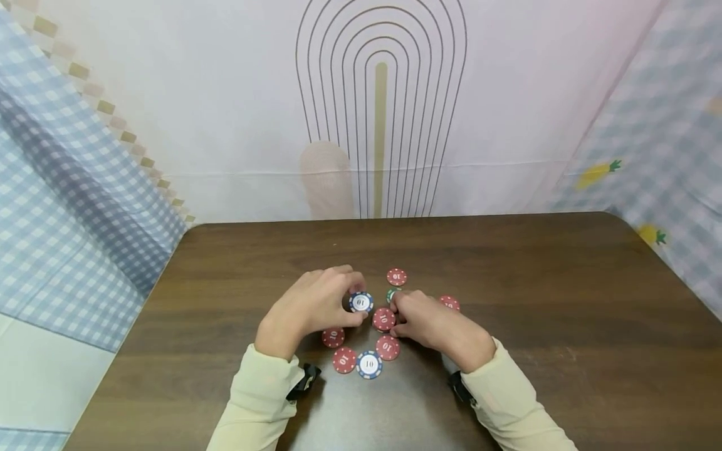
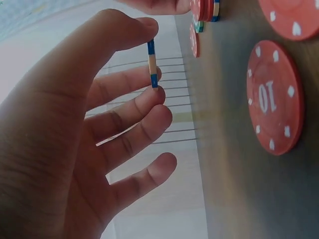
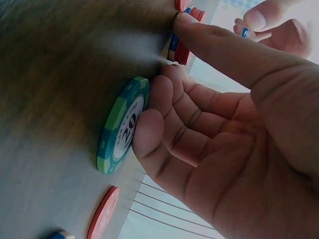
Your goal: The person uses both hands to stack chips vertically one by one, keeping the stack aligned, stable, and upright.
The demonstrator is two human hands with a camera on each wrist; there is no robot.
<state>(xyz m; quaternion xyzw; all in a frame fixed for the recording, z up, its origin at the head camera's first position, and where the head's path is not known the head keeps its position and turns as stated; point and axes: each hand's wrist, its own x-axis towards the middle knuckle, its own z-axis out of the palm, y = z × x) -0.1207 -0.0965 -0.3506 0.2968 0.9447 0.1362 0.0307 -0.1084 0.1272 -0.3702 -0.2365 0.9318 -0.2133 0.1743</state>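
My left hand point(image 1: 316, 300) pinches a blue-and-white poker chip point(image 1: 361, 302) marked 10 between thumb and fingertips. Seen edge-on in the left wrist view, that chip point(image 2: 152, 64) is raised off the table, and the other fingers are spread. My right hand point(image 1: 431, 319) holds the side of a short stack of poker chips point(image 1: 384, 319) with thumb and forefinger. Red chips top this stack point(image 3: 183, 50), with a blue one beneath. The right hand's remaining fingers curl beside a green chip point(image 3: 124, 127) marked 20 on the table.
Around the stack on the brown wooden table point(image 1: 225, 388) lie several loose chips. Nearer me are red chips point(image 1: 344, 360) and a blue one point(image 1: 369, 364). One red chip point(image 1: 397, 277) lies behind the stack, another point(image 1: 449, 302) beyond my right hand. A patterned cloth point(image 1: 242, 113) hangs behind.
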